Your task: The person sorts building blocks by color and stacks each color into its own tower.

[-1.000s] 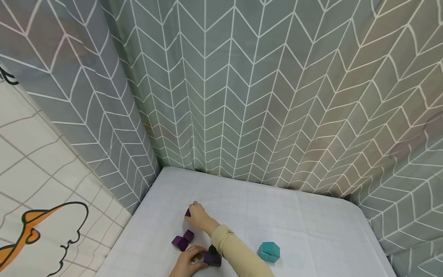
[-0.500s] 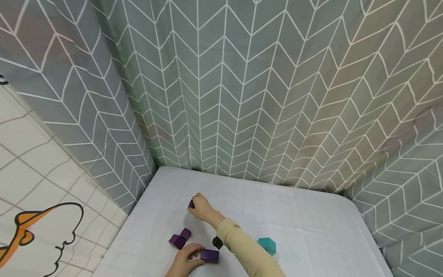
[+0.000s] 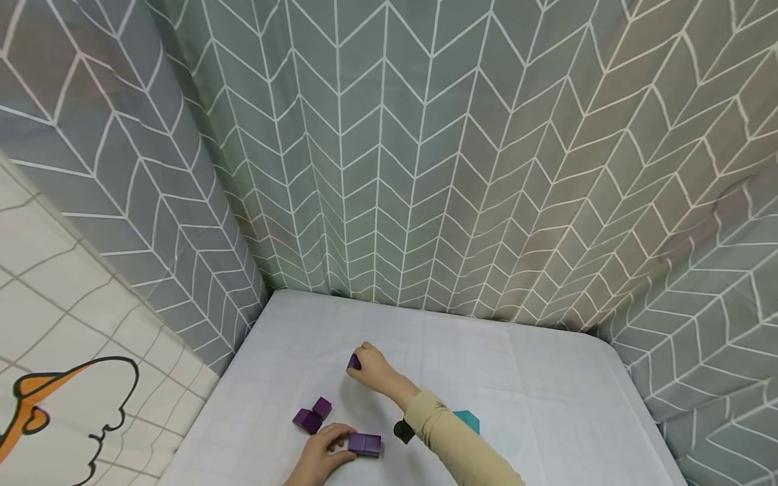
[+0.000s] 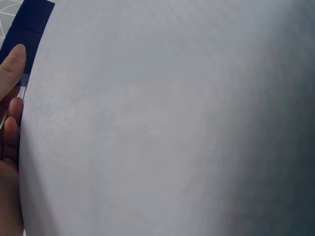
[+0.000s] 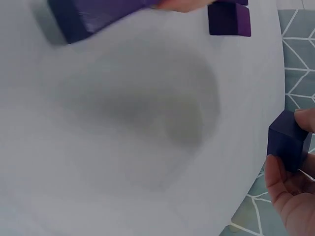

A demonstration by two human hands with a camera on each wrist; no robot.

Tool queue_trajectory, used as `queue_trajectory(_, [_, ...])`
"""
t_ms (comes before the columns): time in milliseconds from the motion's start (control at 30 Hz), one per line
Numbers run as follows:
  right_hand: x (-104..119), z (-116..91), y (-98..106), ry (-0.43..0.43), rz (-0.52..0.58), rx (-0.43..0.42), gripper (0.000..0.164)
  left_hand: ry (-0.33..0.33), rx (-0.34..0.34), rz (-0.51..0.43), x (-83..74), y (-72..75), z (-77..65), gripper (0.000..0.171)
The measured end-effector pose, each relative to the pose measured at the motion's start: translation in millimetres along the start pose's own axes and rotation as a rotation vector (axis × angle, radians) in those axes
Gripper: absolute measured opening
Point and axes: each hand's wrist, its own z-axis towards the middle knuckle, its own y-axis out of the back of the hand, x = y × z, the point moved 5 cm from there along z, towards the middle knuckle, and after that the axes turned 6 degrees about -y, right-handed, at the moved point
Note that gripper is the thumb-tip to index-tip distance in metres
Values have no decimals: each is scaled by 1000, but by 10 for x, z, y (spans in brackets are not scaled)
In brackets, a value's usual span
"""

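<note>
My left hand [image 3: 321, 451] pinches one end of two purple blocks [image 3: 365, 444] that sit end to end, with a seam between them. In the left wrist view the thumb presses on the nearer of these blocks [image 4: 22, 44]. Farther forward, my right hand [image 3: 377, 371] holds a single small purple block [image 3: 354, 363] between thumb and fingers. That angular block [image 5: 288, 140] shows several flat faces in the right wrist view. To the left of my left hand, more purple blocks [image 3: 308, 420] lie close together.
A teal block [image 3: 468, 420] stands on the white table [image 3: 547, 385], partly behind the right sleeve [image 3: 456, 439]. A small black object [image 3: 404, 430] is beside that sleeve. Grey patterned curtains [image 3: 389, 169] hang along the table's far edge.
My right hand has moved right with its block, the black object shifting along with the arm. The left hand still grips the paired blocks, whose seam now shows. The head view has shifted slightly.
</note>
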Motion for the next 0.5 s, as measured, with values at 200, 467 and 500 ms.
queue_trajectory(200, [-61, -201, -35, 21, 27, 21, 25, 51, 3, -10, -119, 49, 37, 31])
queue_trajectory(467, [-115, -383, -91, 20, 43, 44, 25, 81, 5, -29, -116, 33, 48, 31])
queue_trajectory(500, [-114, -406, -100, 22, 47, 43, 26, 81, 1, -22, -74, 22, 35, 32])
